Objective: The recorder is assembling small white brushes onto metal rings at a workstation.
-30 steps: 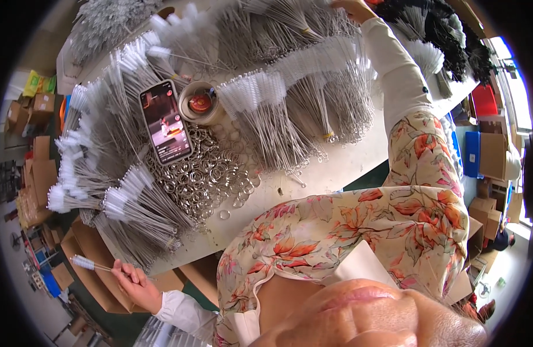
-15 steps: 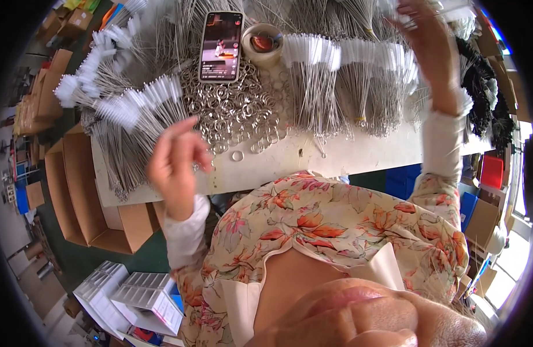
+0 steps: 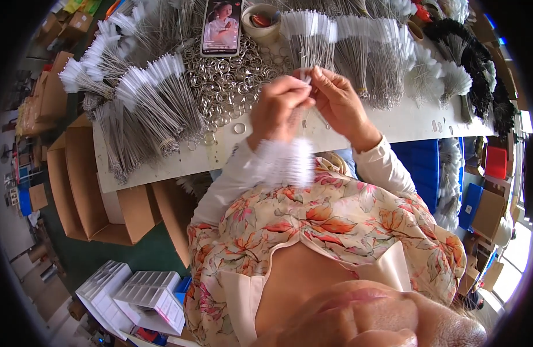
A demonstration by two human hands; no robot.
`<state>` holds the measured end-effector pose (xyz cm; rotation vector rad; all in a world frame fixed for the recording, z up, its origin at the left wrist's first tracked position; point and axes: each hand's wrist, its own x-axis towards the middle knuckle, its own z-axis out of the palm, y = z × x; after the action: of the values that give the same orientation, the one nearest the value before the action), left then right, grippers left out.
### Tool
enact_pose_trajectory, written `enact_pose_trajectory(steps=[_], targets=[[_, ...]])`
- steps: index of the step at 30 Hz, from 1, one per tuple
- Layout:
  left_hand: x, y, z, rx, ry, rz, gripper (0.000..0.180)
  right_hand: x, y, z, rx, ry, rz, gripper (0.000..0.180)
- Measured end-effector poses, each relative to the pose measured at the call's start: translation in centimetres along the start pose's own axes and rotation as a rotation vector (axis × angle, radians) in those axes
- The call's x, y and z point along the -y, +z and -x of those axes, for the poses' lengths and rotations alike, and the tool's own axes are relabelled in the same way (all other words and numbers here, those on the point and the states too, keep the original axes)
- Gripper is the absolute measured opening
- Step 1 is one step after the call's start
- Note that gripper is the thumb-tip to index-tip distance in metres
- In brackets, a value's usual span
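Fingertip work at the ring pile's (image 3: 224,87) near right edge.
Left of the ring pile, brush bundles (image 3: 165,104) lie fanned. Right of it, my left hand (image 3: 279,107) is curled closed on white-bristled brushes (image 3: 301,163) (blurred, can't count them), bristles toward me; farther right, my right hand (image 3: 340,107) pinches thumb to forefinger, on what I can't tell. Step, I judge: working the wire ends; next calls for steady fingertips.

"Item?"
"White, cylindrical bristle brushes (image 3: 298,164) on thin grey stems; motion-blurred, count unclear."
"Pose?"
"Held, bristle heads toward six o'clock, stems running up toward twelve."
"Location?"
"Just off the view's centre, toward one o'clock; upper stem ends hidden."
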<state>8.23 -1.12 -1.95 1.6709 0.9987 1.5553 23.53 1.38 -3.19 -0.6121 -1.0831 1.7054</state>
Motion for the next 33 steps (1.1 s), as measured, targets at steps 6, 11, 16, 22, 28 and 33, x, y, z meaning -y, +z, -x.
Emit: enact_pose_trajectory(steps=[6,11,16,22,28,33], targets=[[2.9,2.4,3.6,0.201,0.398,-0.273,0.037,1.5,-3.7,3.0,-0.123,0.074,-0.381,0.019],[4.2,1.6,8.6,0.392,-0.033,-0.045,0.029,7.9,-5.0,7.1,-0.062,0.16,1.292,0.014],[3.5,0.9,10.8,0.406,-0.085,0.008,0.028,0.5,-6.3,11.7,0.155,-0.176,2.184,0.008],[1.6,-1.0,10.9,0.288,0.114,-0.039,0.017,-0.1,0.8,9.8,0.186,0.416,0.888,0.014],[1.4,-2.6,11.8,0.315,0.346,-0.214,0.021,0.5,1.0,9.8,0.274,0.725,0.533,0.014],[3.4,-8.0,9.0,0.075,0.03,-0.597,0.018,1.7,-2.2,9.6,0.095,0.128,2.11,0.015]])
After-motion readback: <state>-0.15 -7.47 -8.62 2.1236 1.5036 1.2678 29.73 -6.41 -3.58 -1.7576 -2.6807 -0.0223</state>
